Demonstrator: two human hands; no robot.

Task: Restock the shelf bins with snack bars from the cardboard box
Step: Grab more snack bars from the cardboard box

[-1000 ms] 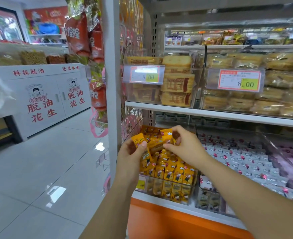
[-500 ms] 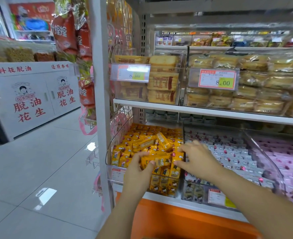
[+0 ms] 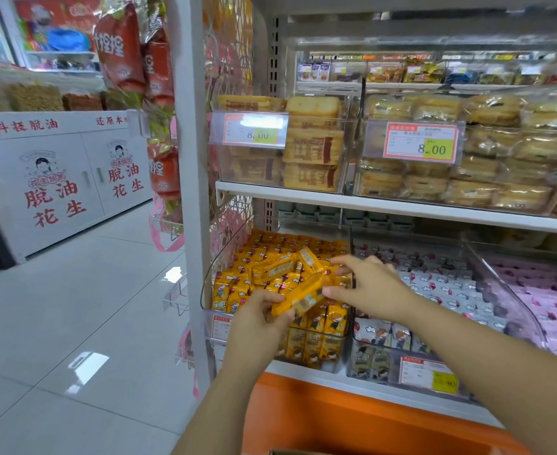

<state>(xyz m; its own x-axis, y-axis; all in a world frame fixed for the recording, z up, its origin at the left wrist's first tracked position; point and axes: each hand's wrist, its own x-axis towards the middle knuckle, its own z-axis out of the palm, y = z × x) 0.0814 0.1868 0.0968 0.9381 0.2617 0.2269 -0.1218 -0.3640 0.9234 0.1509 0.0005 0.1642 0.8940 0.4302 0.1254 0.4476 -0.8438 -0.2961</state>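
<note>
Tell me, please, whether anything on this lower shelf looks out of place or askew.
Yes: two loose yellow bars lie crosswise on top of the upright rows in the clear bin. The left hand and right hand hold a third bar tilted over them.

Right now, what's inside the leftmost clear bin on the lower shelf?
Bin holds yellow snack bars in upright rows, a few loose on top. Left hand and right hand hold one bar over the front rows; bars beneath and the floor are hidden.

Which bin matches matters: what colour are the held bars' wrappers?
Orange-yellow, on the wrapped snack bars; head view.
</note>
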